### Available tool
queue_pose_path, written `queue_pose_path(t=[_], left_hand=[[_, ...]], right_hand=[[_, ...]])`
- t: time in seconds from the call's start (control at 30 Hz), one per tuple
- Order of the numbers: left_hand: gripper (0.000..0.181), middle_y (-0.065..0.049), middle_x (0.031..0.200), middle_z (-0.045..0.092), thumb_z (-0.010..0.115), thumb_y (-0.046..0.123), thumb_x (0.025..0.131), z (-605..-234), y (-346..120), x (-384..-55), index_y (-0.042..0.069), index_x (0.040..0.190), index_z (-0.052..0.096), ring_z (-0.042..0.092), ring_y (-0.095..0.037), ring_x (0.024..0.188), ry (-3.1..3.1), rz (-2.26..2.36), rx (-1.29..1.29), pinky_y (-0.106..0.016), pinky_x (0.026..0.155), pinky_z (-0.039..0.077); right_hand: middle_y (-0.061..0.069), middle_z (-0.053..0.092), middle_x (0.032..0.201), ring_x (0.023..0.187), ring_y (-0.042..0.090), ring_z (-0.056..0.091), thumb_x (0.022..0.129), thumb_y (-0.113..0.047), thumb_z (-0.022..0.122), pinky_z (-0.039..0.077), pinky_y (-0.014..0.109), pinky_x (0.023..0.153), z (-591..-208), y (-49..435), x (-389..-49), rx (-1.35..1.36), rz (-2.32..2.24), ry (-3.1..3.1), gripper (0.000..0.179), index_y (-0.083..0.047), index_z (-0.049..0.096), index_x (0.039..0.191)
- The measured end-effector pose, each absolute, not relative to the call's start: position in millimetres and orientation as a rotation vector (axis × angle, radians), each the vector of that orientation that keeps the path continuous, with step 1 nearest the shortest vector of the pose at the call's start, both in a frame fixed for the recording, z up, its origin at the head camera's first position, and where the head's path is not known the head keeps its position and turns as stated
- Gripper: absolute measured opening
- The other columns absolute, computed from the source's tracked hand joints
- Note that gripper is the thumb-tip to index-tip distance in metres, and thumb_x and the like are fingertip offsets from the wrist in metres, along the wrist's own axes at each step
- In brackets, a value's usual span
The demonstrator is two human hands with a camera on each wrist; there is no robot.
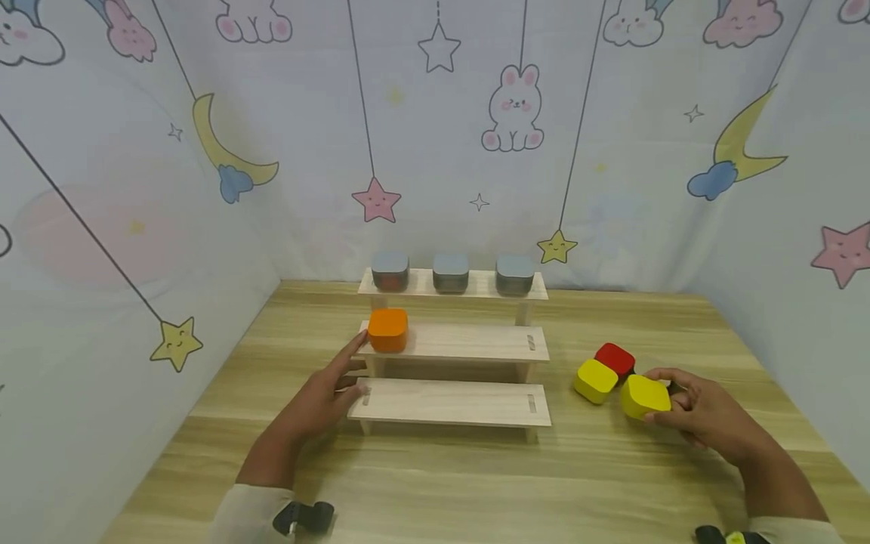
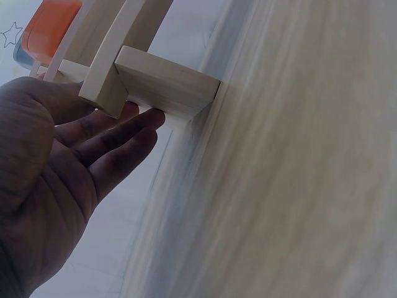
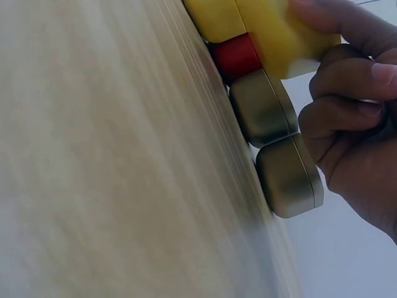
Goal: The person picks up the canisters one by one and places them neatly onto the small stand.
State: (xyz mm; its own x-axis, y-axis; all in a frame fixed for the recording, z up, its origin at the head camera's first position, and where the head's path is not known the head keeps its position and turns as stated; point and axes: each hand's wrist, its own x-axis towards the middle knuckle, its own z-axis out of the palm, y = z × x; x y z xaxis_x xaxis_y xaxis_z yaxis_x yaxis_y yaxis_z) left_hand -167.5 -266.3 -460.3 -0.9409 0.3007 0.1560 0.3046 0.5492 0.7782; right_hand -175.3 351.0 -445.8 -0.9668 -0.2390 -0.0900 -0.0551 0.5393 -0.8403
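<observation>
My right hand [image 1: 710,415] pinches a yellow rounded-square tin [image 1: 646,397] between thumb and fingers, at the right of the table. Beside it sit a second yellow tin [image 1: 596,381] and a red tin [image 1: 615,360]. Two gold-coloured tins [image 3: 260,105] show below the held one in the right wrist view; the hand mostly hides them in the head view. My left hand [image 1: 322,404] is at the left end of a three-step wooden rack [image 1: 448,402], thumb on the lowest step, fingers extended. Its index fingertip is right at an orange tin [image 1: 388,330] on the middle step.
Three silver-grey tins [image 1: 451,273] stand in a row on the rack's top step. The rack stands on a wood-grain table [image 1: 462,483]. Printed white curtains [image 1: 448,151] enclose the table at the back and both sides.
</observation>
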Motion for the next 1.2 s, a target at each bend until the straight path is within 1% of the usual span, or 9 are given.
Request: queue_pose_path(t=[0.07, 0.1, 0.27, 0.37, 0.6, 0.7, 0.8, 1.07, 1.2], left_hand=[[0.095, -0.021, 0.177, 0.035, 0.067, 0.004, 0.108, -459.5, -266.3, -166.8, 0.041, 0.176, 0.012, 0.064, -0.050, 0.140, -2.764, -1.388, -0.533, -0.061, 0.113, 0.058], [0.095, -0.022, 0.177, 0.035, 0.067, 0.004, 0.108, -459.1, -266.1, -166.5, 0.042, 0.176, 0.012, 0.064, -0.050, 0.140, -2.766, -1.386, -0.532, -0.061, 0.113, 0.057], [0.095, -0.019, 0.179, 0.033, 0.067, 0.004, 0.108, -458.7, -265.7, -166.7, 0.041, 0.176, 0.012, 0.063, -0.050, 0.142, -2.767, -1.389, -0.531, -0.060, 0.114, 0.057], [0.096, -0.018, 0.180, 0.031, 0.066, 0.003, 0.108, -458.5, -266.7, -166.2, 0.040, 0.177, 0.011, 0.062, -0.050, 0.142, -2.768, -1.382, -0.524, -0.060, 0.113, 0.057], [0.098, -0.011, 0.182, 0.028, 0.067, 0.002, 0.107, -460.9, -268.4, -167.0, 0.041, 0.176, 0.011, 0.062, -0.049, 0.142, -2.752, -1.362, -0.544, -0.057, 0.112, 0.059], [0.097, -0.012, 0.182, 0.028, 0.067, 0.001, 0.107, -461.9, -266.7, -168.5, 0.040, 0.177, 0.011, 0.062, -0.049, 0.142, -2.742, -1.379, -0.576, -0.056, 0.112, 0.059], [0.097, -0.012, 0.182, 0.027, 0.067, 0.001, 0.107, -462.1, -265.9, -167.5, 0.039, 0.177, 0.011, 0.062, -0.049, 0.143, -2.742, -1.386, -0.581, -0.056, 0.112, 0.059], [0.095, -0.011, 0.182, 0.028, 0.067, 0.002, 0.107, -458.9, -265.1, -165.3, 0.039, 0.176, 0.013, 0.062, -0.048, 0.143, -2.749, -1.378, -0.546, -0.057, 0.113, 0.058], [0.095, -0.011, 0.182, 0.027, 0.067, 0.003, 0.107, -459.5, -265.2, -166.4, 0.039, 0.177, 0.012, 0.061, -0.049, 0.144, -2.750, -1.389, -0.548, -0.057, 0.114, 0.057]], right_hand=[[-0.008, 0.046, 0.062, 0.044, 0.010, 0.038, 0.096, -0.015, 0.085, 0.042, 0.031, 0.038, -444.3, 350.4, -173.7, -0.276, -1.444, 2.564, 0.067, -0.006, 0.049, 0.152], [-0.008, 0.046, 0.062, 0.044, 0.011, 0.038, 0.097, -0.013, 0.084, 0.041, 0.032, 0.037, -443.6, 350.3, -173.2, -0.289, -1.466, 2.556, 0.064, -0.009, 0.051, 0.152], [-0.007, 0.045, 0.060, 0.042, 0.023, 0.034, 0.098, -0.005, 0.080, 0.039, 0.037, 0.035, -439.1, 348.5, -169.8, -0.342, -1.566, 2.551, 0.058, -0.035, 0.057, 0.143], [-0.007, 0.044, 0.060, 0.041, 0.025, 0.034, 0.098, -0.004, 0.080, 0.039, 0.037, 0.035, -437.1, 344.0, -169.1, -0.367, -1.595, 2.578, 0.060, -0.039, 0.057, 0.141], [-0.007, 0.046, 0.059, 0.041, 0.028, 0.032, 0.100, -0.002, 0.078, 0.034, 0.040, 0.034, -425.7, 328.3, -164.5, -0.430, -1.706, 2.554, 0.061, -0.032, 0.056, 0.148], [-0.007, 0.048, 0.059, 0.042, 0.031, 0.029, 0.100, 0.002, 0.076, 0.029, 0.043, 0.035, -418.0, 322.1, -160.9, -0.457, -1.774, 2.512, 0.060, -0.027, 0.056, 0.149], [-0.009, 0.050, 0.060, 0.043, 0.031, 0.027, 0.100, 0.003, 0.075, 0.028, 0.044, 0.035, -409.7, 313.4, -160.2, -0.483, -1.808, 2.490, 0.060, -0.027, 0.057, 0.149], [-0.010, 0.048, 0.060, 0.041, 0.025, 0.030, 0.100, 0.001, 0.076, 0.035, 0.038, 0.034, -389.9, 282.5, -167.4, -0.555, -1.789, 2.452, 0.059, -0.017, 0.055, 0.152], [-0.009, 0.051, 0.060, 0.040, 0.017, 0.037, 0.100, -0.005, 0.078, 0.043, 0.031, 0.036, -377.3, 262.2, -173.9, -0.559, -1.724, 2.471, 0.062, -0.008, 0.052, 0.155]])
